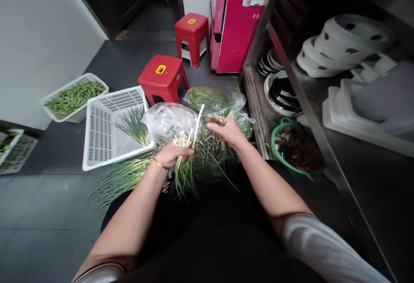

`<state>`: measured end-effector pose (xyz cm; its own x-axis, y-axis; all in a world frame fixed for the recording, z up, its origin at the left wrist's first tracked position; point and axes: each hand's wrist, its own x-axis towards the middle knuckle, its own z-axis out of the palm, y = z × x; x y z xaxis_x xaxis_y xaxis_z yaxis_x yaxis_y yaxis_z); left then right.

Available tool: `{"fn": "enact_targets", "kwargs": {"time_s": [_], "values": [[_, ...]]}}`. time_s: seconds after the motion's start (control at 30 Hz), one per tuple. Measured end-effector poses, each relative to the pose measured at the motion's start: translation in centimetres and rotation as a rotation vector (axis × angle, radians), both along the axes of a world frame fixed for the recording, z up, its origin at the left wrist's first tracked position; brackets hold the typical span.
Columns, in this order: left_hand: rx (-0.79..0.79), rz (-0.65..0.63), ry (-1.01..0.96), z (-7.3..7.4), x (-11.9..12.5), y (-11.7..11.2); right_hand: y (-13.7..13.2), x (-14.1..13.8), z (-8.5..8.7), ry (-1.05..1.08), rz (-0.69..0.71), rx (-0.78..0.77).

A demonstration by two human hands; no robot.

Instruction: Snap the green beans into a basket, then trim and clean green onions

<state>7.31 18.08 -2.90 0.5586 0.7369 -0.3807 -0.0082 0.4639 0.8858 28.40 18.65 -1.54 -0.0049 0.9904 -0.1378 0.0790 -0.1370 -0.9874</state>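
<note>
My left hand is closed around a bunch of green chives, white root ends up and green leaves hanging down over my lap. My right hand is closed on a single stalk near its rooty end, just right of the bunch. Both hands hover over clear plastic bags of greens on the floor. More chives lie spread on the floor under my left forearm.
A white perforated basket tilts at left with some chives inside. Another white basket of green beans sits farther left. Two red stools stand behind. A steel shelf with plates, trays and a green basket runs along the right.
</note>
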Motion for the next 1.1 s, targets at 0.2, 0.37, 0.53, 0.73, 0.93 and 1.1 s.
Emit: {"fn": "enact_targets", "kwargs": {"time_s": [0.2, 0.37, 0.53, 0.73, 0.93, 1.1], "values": [[0.076, 0.119, 0.080, -0.2, 1.5, -0.1, -0.8, -1.9, -0.1, 0.138, 0.124, -0.037], [0.204, 0.225, 0.241, 0.2, 2.2, 0.1, -0.7, -2.2, -1.1, -0.269, 0.087, 0.222], [0.082, 0.195, 0.077, 0.5, 1.6, 0.4, -0.1, -1.1, -1.0, -0.230, 0.046, 0.270], [0.053, 0.177, 0.061, 0.4, 0.7, 0.5, 0.9, 1.7, 0.3, 0.196, -0.313, 0.136], [0.044, 0.172, 0.187, 0.1, -0.1, 0.7, 1.0, 4.1, 1.3, 0.152, -0.384, 0.104], [0.093, 0.101, 0.256, -0.1, -0.3, 0.7, 0.5, 2.2, 0.2, -0.038, -0.090, 0.064]]}}
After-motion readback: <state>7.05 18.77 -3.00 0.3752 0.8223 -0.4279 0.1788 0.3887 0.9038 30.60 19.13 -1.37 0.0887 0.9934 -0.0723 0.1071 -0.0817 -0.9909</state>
